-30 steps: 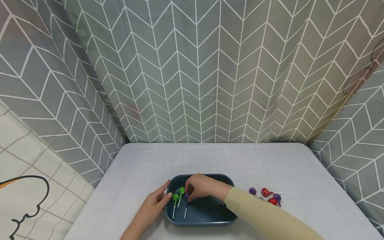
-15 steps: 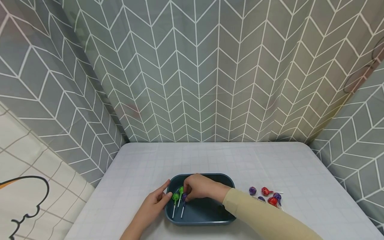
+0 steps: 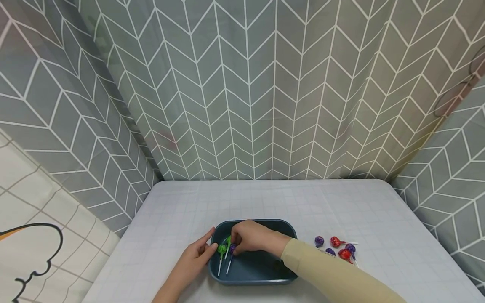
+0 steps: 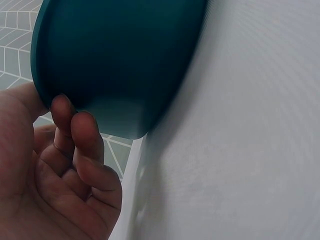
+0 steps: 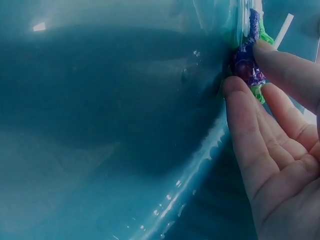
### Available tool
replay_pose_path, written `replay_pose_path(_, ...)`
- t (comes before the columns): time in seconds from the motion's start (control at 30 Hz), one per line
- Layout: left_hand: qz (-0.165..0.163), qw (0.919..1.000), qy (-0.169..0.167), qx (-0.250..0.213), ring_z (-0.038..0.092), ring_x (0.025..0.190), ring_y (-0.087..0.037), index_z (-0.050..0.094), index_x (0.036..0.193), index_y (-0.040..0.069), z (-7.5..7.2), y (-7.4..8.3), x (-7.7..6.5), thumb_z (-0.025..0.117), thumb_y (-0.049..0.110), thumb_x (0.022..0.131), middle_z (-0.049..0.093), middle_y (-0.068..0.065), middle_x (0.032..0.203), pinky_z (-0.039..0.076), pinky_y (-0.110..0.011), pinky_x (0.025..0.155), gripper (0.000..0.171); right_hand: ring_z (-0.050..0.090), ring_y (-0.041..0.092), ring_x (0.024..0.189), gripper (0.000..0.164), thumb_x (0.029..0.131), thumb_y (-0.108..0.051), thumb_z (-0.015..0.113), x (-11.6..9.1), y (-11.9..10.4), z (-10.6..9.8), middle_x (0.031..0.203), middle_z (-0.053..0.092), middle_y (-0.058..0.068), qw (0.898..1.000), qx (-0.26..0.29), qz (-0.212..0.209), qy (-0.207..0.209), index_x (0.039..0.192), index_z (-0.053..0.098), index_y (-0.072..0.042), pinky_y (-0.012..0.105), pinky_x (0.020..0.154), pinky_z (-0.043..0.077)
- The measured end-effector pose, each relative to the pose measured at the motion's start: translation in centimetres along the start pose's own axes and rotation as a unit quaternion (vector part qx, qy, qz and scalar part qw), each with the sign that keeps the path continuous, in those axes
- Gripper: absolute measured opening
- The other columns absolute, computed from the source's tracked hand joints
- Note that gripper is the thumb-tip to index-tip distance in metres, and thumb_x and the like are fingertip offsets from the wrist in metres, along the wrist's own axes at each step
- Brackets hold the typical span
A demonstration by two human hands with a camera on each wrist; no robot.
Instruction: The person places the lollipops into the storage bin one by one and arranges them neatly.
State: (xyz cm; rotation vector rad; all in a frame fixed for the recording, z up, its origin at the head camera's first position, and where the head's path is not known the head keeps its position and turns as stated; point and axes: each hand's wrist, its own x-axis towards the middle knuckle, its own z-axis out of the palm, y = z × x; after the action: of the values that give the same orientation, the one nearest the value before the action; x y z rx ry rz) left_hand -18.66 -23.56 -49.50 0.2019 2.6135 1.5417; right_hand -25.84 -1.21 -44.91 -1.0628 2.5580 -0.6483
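Observation:
My right hand (image 3: 244, 237) is inside a dark teal tray (image 3: 261, 281). Between thumb and fingers it pinches the wrapped head of a purple lollipop (image 5: 245, 67), whose white stick points toward the tray's near side. Just left of it lie two green lollipops, the nearer green lollipop (image 3: 221, 249) in full sight and the farther green lollipop (image 3: 228, 240) partly covered. At the tray's left end, my left hand (image 3: 195, 256) grips the rim, thumb over the edge. In the left wrist view its curled fingertips (image 4: 85, 130) touch the outer wall.
Right of the tray, several lollipops lie loose on the white table (image 3: 182, 202), among them a purple lollipop (image 3: 319, 241) and a red lollipop (image 3: 335, 241). My right sleeve (image 3: 322, 269) crosses in front of that group. A patterned curtain (image 3: 261, 105) hangs behind the table.
My right hand has shifted slightly left with the purple lollipop, bringing it closer to the green ones; its stick has swung left. My left hand has stayed on the rim.

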Motion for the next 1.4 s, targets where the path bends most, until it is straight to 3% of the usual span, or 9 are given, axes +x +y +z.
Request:
replay_pose_path(0.3,-0.01,0.9999,-0.003,0.003,0.053,0.063,-0.015,0.041,0.152,0.019,0.1,0.0,0.0,0.057,0.042,0.1,0.056,-0.001,0.073,0.047,-0.028,0.059,0.059,0.059,-0.003,0.07,0.021,0.078,-0.019,0.086,-0.2,0.1,-0.3,0.081,0.067,-0.012,1.0,0.011,0.004,-0.004,0.093,0.072,-0.016,0.016,0.064,0.049)
replay_pose_path(0.9,-0.014,0.9999,-0.002,0.002,0.053,0.065,-0.016,0.041,0.152,0.018,0.1,-0.1,0.1,0.058,0.044,0.1,0.057,-0.003,0.075,0.047,-0.028,0.059,0.061,0.064,0.003,0.084,0.034,0.082,-0.016,0.083,-2.1,-0.3,-4.1,0.098,0.071,0.001,0.997,0.065,-0.041,0.018,0.113,0.072,-0.009,0.021,0.074,0.051)
replay_pose_path(1.23,-0.015,0.9999,-0.001,0.005,0.053,0.065,-0.017,0.041,0.152,0.018,0.1,0.2,0.1,0.057,0.043,0.1,0.056,-0.002,0.074,0.047,-0.028,0.06,0.06,0.066,0.011,0.097,0.026,0.089,-0.017,0.076,-4.2,0.9,-6.3,0.112,0.069,0.002,0.991,0.119,-0.039,0.041,0.115,0.072,-0.015,0.022,0.078,0.052)
replay_pose_path(1.4,-0.016,0.9998,0.001,0.009,0.052,0.064,-0.016,0.041,0.152,0.018,0.1,0.2,0.1,0.058,0.043,0.1,0.056,-0.002,0.074,0.047,-0.028,0.06,0.061,0.067,0.012,0.099,0.028,0.091,-0.022,0.074,-5.5,1.7,-7.2,0.116,0.068,-0.001,0.991,0.111,-0.045,0.064,0.118,0.071,-0.02,0.024,0.08,0.052)
